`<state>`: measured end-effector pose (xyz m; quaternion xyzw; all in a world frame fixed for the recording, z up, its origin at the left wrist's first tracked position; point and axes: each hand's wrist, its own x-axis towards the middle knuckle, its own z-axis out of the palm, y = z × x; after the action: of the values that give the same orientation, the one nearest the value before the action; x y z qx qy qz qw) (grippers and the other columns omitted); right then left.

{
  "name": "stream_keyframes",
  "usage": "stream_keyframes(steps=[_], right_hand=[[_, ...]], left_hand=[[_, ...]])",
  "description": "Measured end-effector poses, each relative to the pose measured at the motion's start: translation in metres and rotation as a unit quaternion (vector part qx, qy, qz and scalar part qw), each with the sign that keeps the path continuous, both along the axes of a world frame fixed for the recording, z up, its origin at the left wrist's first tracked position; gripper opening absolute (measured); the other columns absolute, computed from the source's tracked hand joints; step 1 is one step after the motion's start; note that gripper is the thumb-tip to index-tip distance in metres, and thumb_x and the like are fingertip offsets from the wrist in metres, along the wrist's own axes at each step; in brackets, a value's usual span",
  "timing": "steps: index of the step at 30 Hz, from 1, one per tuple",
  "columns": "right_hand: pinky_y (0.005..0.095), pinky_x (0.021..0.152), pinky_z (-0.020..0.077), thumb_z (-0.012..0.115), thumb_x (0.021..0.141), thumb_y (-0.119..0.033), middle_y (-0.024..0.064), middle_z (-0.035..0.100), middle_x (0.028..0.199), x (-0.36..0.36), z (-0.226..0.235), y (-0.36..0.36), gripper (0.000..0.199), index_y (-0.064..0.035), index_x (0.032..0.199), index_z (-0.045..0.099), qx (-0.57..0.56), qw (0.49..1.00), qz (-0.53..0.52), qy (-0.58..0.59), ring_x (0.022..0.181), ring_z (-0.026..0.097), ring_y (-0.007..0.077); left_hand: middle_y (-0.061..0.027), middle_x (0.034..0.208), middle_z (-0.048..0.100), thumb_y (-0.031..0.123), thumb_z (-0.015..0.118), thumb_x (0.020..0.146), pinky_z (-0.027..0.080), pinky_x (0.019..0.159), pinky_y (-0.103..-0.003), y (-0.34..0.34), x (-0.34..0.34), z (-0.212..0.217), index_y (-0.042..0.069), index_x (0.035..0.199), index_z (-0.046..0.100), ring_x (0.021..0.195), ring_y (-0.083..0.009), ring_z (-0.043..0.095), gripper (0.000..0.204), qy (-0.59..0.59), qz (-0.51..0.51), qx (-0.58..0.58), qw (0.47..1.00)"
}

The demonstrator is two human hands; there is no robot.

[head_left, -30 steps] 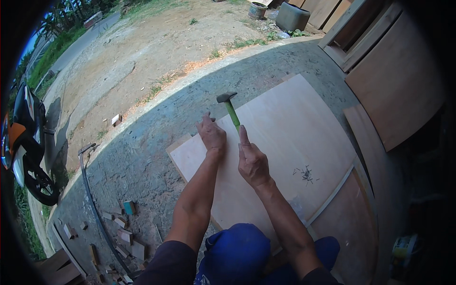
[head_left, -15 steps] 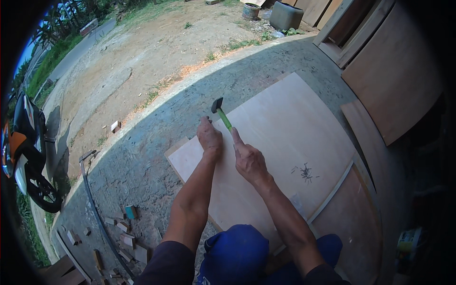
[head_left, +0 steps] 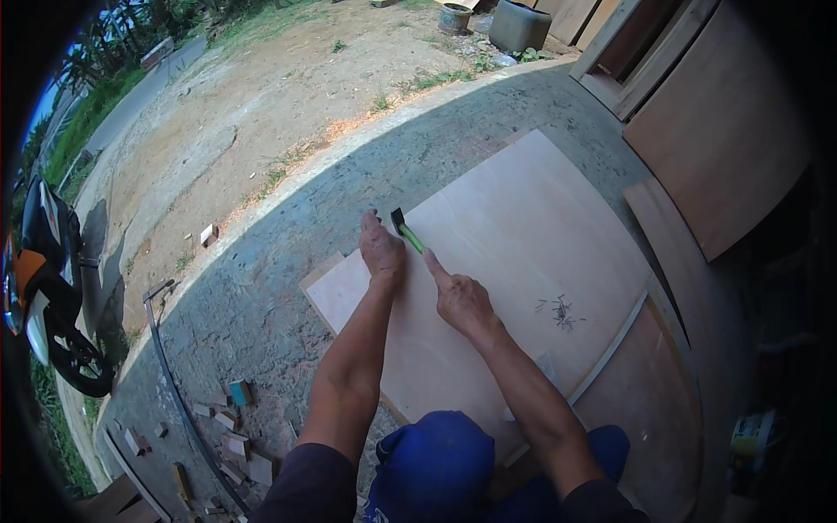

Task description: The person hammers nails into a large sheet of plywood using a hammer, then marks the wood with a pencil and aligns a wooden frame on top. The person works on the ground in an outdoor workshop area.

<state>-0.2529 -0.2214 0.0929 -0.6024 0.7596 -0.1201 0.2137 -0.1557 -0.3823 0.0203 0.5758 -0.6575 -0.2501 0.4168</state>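
board: smooth wood | hammer head: metal | floor: rough concrete

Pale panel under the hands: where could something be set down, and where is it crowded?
The panel is bare between the hammer, the nail pile and its far corner; a smaller patch lies left of the left forearm. It is crowded at the nail pile and where the left hand, hammer and right hand sit close together.

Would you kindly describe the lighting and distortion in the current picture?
Head view: the dirt yard is sunlit while the pale board lies in shade; head view again: the concrete floor curves at its edge, and the far right sinks into darkness.
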Motion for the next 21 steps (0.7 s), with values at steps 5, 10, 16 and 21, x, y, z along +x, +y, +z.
stream_keyframes(steps=[5,10,16,21], right_hand=[[0.0505,0.072,0.0518,0.05,0.1,-0.015,0.0244,0.066,0.08,-0.058,-0.001,0.06,0.061,-0.0185,0.158,0.029,-0.131,0.974,-0.15,-0.106,0.075,0.068,0.0419],[0.043,0.057,0.053,0.048,0.101,-0.016,0.0166,0.066,0.082,-0.157,-0.024,0.183,0.064,-0.016,0.16,0.022,-0.201,0.896,-0.376,-0.127,0.064,0.066,0.0309],[0.0262,0.034,0.0415,0.046,0.103,-0.018,-0.0012,0.044,0.065,-0.163,-0.047,0.211,0.062,-0.016,0.16,0.023,-0.324,0.721,-0.51,-0.338,0.045,0.042,0.0063],[0.0249,0.035,0.0409,0.045,0.104,-0.018,-0.0032,0.041,0.064,-0.157,-0.034,0.202,0.06,-0.0137,0.16,0.024,-0.289,0.761,-0.477,-0.331,0.045,0.038,0.0047]], left_hand=[[-0.0187,0.111,0.065,-0.002,0.056,0.085,0.044,0.101,-0.046,0.018,0.001,-0.004,0.003,0.122,0.057,0.109,-0.0369,0.059,0.037,-0.108,-0.027,-0.128,0.986],[-0.0146,0.102,0.066,0.005,0.061,0.087,0.044,0.095,-0.043,0.06,-0.027,0.017,0.004,0.107,0.065,0.103,-0.0339,0.058,0.021,-0.079,-0.284,-0.105,0.95],[-0.0093,0.093,0.069,0.013,0.068,0.087,0.043,0.098,-0.041,0.144,-0.113,0.007,0.006,0.095,0.07,0.091,-0.0319,0.061,0.01,-0.027,-0.553,-0.065,0.83],[-0.0107,0.092,0.067,0.014,0.061,0.089,0.04,0.101,-0.042,0.184,-0.151,0.01,0.008,0.091,0.069,0.092,-0.0302,0.062,0.011,-0.181,-0.537,-0.097,0.818]])
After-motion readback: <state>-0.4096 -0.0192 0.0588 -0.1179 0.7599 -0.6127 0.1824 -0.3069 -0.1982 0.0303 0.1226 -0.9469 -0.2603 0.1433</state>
